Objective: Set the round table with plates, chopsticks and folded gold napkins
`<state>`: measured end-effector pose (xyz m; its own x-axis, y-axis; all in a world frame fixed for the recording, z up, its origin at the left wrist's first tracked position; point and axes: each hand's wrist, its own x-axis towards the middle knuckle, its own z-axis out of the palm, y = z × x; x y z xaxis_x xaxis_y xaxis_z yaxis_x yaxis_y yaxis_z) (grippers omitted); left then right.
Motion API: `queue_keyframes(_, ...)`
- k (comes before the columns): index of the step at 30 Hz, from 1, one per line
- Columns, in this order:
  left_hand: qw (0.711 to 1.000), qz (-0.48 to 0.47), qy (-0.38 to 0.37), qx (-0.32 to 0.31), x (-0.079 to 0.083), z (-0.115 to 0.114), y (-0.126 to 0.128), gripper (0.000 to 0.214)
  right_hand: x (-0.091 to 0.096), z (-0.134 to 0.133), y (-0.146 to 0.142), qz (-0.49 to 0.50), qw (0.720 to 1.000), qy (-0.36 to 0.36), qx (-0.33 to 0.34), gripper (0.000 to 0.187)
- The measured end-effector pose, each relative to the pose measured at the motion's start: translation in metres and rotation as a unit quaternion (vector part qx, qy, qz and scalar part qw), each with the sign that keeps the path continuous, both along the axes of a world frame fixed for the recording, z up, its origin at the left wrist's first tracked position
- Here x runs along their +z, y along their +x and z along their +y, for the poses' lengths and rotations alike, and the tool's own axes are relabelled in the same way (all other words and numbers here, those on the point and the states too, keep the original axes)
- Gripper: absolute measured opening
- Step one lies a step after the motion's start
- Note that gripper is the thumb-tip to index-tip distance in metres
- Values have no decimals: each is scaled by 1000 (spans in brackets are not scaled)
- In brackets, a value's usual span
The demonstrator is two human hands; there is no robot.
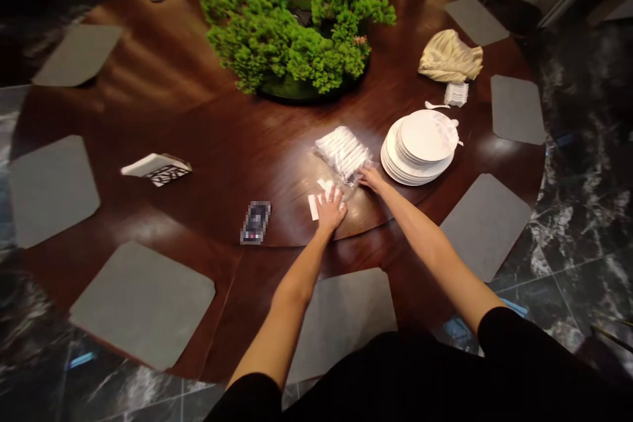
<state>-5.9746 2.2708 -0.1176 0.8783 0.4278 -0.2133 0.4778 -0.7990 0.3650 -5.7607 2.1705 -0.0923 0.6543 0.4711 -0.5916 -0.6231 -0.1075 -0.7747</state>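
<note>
nearest, a grey rounded-corner place mat (341,323) on the edge of a round dark-wood table (217,316), with two bare forearms reaching over it from black sleeves (252,399). left hand (330,210) flat and palm-down on small white paper strips (313,207), fingers spread and not clenched; any pinch on the strips impossible to tell from this view. right hand (373,178) open, fingertips only resting against the lower corner of a clear plastic bag of ribbed white items (342,154), with no grip on it. the bag lying on the polished wood between the hands and the plates: light, soft and slippery, best taken from underneath or by a gathered fistful of film. the strips thin and flat (the shine on the wood hints at a slick surface), so likely easier slid to the edge than picked at. to the left, a dark phone (256,222), its screen blurred. just right of the bag, a stack of round white plates (418,148), probably ceramic and fragile, safest held by the rims with both hands. farther off, a white spoon (438,105), a small ribbed white stack (455,94), a crumpled cream cloth (450,58), a tipped white-and-black napkin holder (157,169), and a leafy green potted plant (297,39) at the centre.
</note>
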Motion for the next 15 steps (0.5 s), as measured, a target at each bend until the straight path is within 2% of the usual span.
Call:
queue_keyframes(3,999,-8,16,-31,-3,38,-19,63,-1,7,3,35,998,12,-48,27)
queue_keyframes(6,998,-7,14,-54,-1,55,-29,64,5,16,-1,16,997,15,-76,46)
queue_keyframes(8,1000,-13,11,-20,3,55,-34,65,20,12,-1,-40,999,-11,-33,57)
queue_keyframes(10,998,-33,4,46,9,46,-37,71,48,-10,12,-136,989,-38,31,54)
queue_keyframes(12,991,-83,-27,104,19,31,-36,78,83,-50,44,-265,961,-64,40,38)
queue_keyframes(13,983,-118,-63,125,26,21,-32,80,101,-73,67,-336,937,-93,-1,30)
queue_keyframes(15,953,-190,-184,151,42,-1,-12,79,129,-121,120,-476,846,-187,-148,25)
